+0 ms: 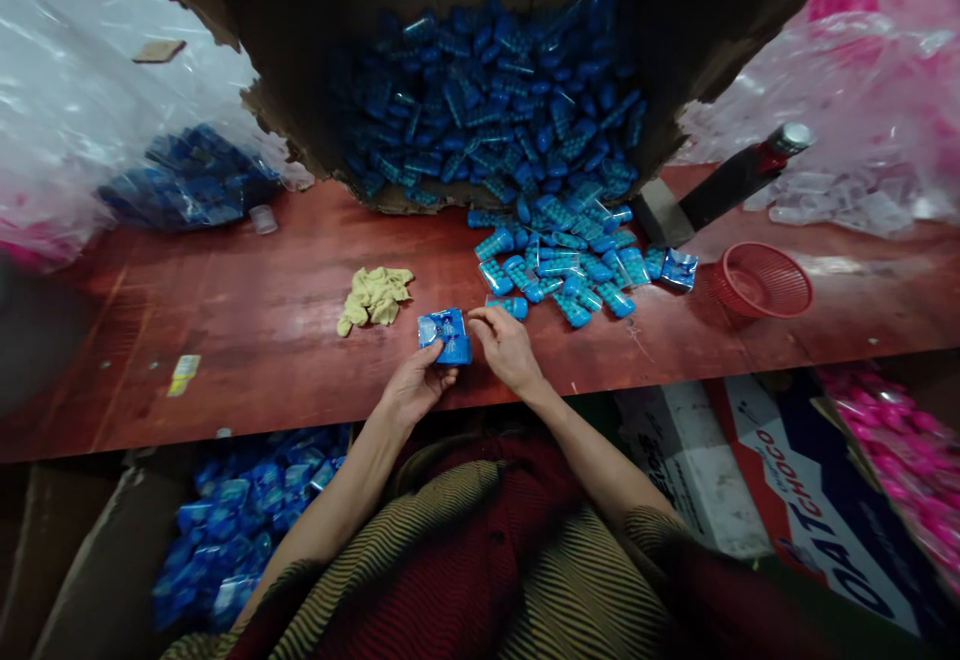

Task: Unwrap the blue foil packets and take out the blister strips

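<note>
My left hand (420,385) grips a small blue printed packet (444,332) near the table's front edge, thumb on its face and fingers beneath. Just right of the packet, my right hand (506,345) has its fingers curled together in a pinch. Whether anything sits between those fingertips I cannot make out. Beyond them lies a clear tube with a blue cap (508,307), at the near edge of a loose pile of blue-capped tubes (574,265) filled with small turquoise pieces. A crumpled yellowish cloth (375,297) rests left of the packet.
An open cardboard box (281,130) full of similar tubes spills onto the red table (247,340). At right stand a red plastic basket (761,282), another blue packet (679,270) and a dark bottle-like object (739,180). Blue items (247,510) fill a carton below.
</note>
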Demonstrator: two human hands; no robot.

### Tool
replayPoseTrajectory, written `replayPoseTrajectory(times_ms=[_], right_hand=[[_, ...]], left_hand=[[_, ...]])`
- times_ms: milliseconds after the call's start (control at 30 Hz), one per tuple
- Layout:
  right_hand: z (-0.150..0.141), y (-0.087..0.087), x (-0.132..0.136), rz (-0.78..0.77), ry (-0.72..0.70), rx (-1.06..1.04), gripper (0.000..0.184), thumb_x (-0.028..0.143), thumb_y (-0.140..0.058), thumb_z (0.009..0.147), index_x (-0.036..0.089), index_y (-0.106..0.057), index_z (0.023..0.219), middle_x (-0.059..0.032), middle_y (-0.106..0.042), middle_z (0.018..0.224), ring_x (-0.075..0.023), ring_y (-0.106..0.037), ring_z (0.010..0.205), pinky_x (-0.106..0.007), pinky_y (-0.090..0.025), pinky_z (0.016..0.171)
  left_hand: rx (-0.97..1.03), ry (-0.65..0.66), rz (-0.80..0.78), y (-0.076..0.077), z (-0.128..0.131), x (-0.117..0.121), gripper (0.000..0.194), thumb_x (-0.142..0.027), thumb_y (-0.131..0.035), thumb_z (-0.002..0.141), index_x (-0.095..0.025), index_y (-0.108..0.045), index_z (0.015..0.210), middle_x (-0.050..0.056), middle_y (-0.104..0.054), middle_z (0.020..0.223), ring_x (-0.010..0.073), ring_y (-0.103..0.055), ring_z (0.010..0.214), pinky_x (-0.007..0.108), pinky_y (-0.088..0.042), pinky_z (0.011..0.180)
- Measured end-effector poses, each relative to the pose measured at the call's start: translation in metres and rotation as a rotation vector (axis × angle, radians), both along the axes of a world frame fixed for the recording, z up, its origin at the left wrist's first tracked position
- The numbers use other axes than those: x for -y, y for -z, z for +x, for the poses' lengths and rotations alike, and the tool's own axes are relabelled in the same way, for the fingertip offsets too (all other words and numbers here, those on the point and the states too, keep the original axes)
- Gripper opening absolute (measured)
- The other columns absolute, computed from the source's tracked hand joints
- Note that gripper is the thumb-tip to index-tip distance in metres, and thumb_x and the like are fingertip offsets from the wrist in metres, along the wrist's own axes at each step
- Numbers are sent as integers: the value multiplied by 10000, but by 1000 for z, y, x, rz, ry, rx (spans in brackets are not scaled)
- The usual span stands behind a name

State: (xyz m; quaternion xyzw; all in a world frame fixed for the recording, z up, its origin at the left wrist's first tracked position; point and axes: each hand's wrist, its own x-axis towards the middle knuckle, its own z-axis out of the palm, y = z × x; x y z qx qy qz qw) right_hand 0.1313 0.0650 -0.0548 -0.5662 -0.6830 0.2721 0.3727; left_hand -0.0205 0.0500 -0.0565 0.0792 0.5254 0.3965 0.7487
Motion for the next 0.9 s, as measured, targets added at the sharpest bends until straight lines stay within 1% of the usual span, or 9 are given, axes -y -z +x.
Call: replayPoseTrajectory(times_ms=[100, 167, 267, 367, 467, 600, 700, 800, 900], right_hand=[[20, 6, -6, 91, 143, 422, 175, 236, -499, 889, 158, -624, 984, -129, -611, 999, -240, -497, 915, -368, -352, 783], [26, 11, -8, 94, 179, 585, 144, 207, -523, 878, 146, -625, 957, -143, -595, 943, -246, -465, 877, -377, -322, 740], [26, 16, -8, 107, 148, 682, 90, 193, -531, 872, 160, -614, 884, -110, -568, 850, -227, -438, 832, -360, -310, 708], [23, 15, -7, 90, 75, 714, 65, 190, -555, 849, 168, -597, 894, -101, -574, 892, -227, -452, 846, -347, -332, 710], [27, 14, -10, 22, -27, 637, 122, 181, -558, 835, 159, -585, 952, -107, -600, 945, -236, -491, 878, -352, -372, 748], [33, 9, -6, -27, -81, 259, 185, 219, -554, 829, 171, -565, 1008, -73, -625, 976, -208, -551, 894, -329, -430, 795], [32, 0, 5, 24, -90, 38, 230, 216, -557, 816, 183, -557, 1044, -63, -617, 1010, -191, -573, 915, -318, -458, 814], [28, -8, 17, 79, -161, -3, 261, 177, -547, 813, 188, -556, 1074, -70, -598, 1019, -194, -571, 960, -332, -462, 859], [25, -10, 24, 93, -214, 15, 287, 160, -532, 825, 199, -551, 1109, -77, -578, 1039, -198, -560, 1001, -349, -460, 897]], left_hand=[[28, -8, -71, -2, -3, 1, 133, -192, -521, 856, -121, -591, 768, 43, -607, 591, 109, -547, 457, 201, -452, 407], [48, -22, -87, -3, -4, 2, 176, -197, -479, 884, -120, -579, 762, 41, -599, 576, 110, -546, 448, 201, -451, 401], [58, -34, -97, -3, -4, 1, 207, -226, -465, 899, -124, -564, 748, 33, -589, 560, 109, -540, 425, 197, -443, 387], [40, -45, -101, -4, -5, 0, 170, -227, -491, 888, -135, -565, 767, 34, -610, 587, 109, -548, 425, 195, -448, 388], [29, -52, -109, -5, -7, 0, 171, -228, -485, 892, -133, -569, 779, 36, -617, 593, 113, -561, 434, 195, -458, 391], [52, -65, -114, -5, -8, 0, 216, -229, -442, 911, -117, -567, 775, 44, -615, 580, 119, -569, 440, 199, -467, 397], [70, -97, -124, -5, -7, -1, 216, -220, -441, 910, -113, -565, 768, 49, -615, 580, 122, -567, 436, 206, -477, 406], [69, -97, -135, -7, -5, -2, 241, -230, -438, 912, -107, -565, 749, 54, -609, 563, 123, -564, 431, 204, -476, 404], [78, -96, -125, -9, -3, -3, 236, -227, -438, 912, -109, -565, 752, 55, -622, 577, 121, -566, 428, 202, -478, 403]])
